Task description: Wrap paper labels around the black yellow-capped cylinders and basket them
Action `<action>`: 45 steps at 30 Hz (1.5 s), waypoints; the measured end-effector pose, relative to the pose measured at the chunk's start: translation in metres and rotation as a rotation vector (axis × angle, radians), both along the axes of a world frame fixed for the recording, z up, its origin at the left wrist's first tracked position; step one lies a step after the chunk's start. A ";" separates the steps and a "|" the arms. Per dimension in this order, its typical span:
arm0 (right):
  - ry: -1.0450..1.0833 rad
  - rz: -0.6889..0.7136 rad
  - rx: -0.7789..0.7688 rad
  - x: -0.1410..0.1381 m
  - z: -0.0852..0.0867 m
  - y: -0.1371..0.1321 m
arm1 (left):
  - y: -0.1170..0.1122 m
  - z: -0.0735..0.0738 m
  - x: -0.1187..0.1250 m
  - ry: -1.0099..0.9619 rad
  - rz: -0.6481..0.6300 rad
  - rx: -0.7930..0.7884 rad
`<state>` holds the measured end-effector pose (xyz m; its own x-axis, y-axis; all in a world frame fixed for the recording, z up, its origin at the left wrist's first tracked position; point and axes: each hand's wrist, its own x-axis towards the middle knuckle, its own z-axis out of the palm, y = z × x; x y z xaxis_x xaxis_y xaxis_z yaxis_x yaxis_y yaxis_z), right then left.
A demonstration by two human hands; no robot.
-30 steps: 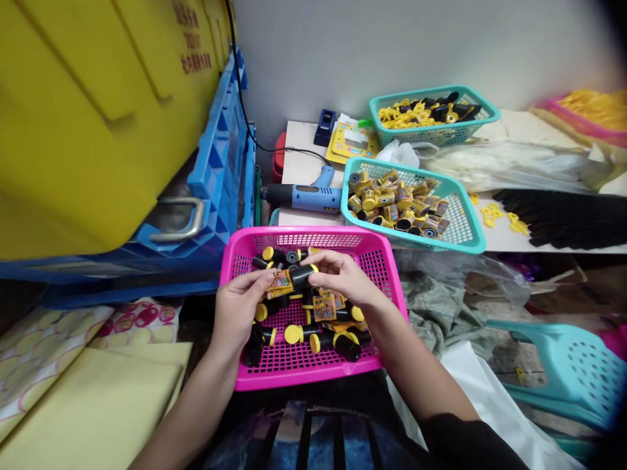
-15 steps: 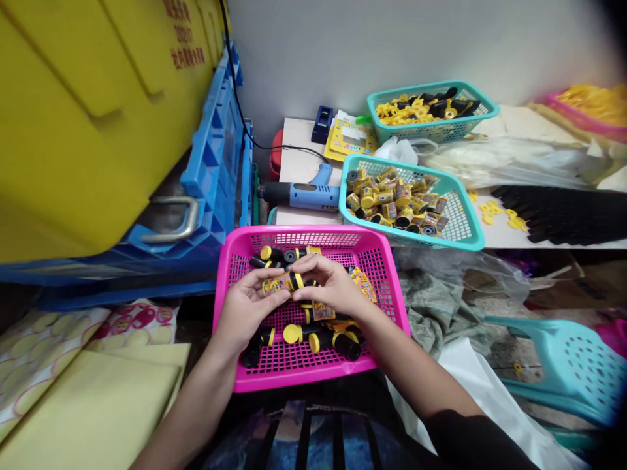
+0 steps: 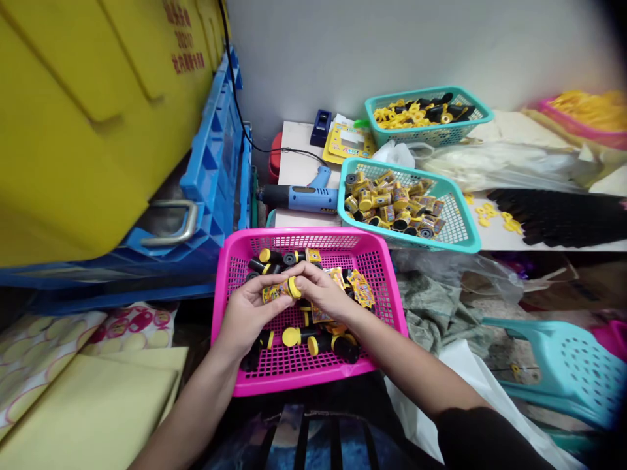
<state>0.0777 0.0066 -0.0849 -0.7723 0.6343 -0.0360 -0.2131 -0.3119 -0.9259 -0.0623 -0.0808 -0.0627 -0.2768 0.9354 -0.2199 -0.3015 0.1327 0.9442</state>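
Above the pink basket [image 3: 392, 307], both hands are closed on one small tube [image 3: 275, 292] with a yellow printed sleeve and a yellow end. My left hand [image 3: 247, 313] grips its sleeved body, thumb along the near side. The fingers of my right hand [image 3: 321, 289] close round its yellow-capped end. In the basket below lie several black tubes [image 3: 321, 343] with yellow ends, some tilted or on their sides. Loose printed sleeves [image 3: 362, 289] are among them on the right. My hands hide part of the basket's middle.
On the table behind, a teal basket [image 3: 465, 225] holds several sleeved tubes. A blue heat gun [image 3: 311, 198] lies left of it. Farther back is another teal basket [image 3: 416, 136] of yellow and black parts. Blue crates [image 3: 210, 170] stand left; a teal stool [image 3: 563, 365] is at right.
My right hand has shifted and curled closer round the tube's yellow end. The tube has turned slightly, so the yellow end faces me more. The left hand keeps its grip.
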 end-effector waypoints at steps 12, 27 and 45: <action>-0.284 -0.474 0.737 0.043 0.050 0.020 | 0.000 -0.007 0.003 0.555 0.090 0.268; -1.093 0.202 1.382 0.046 0.008 0.013 | 0.003 0.002 0.002 0.316 0.187 0.095; -0.786 0.158 1.139 0.048 0.034 0.026 | 0.004 0.001 0.007 0.380 0.010 0.015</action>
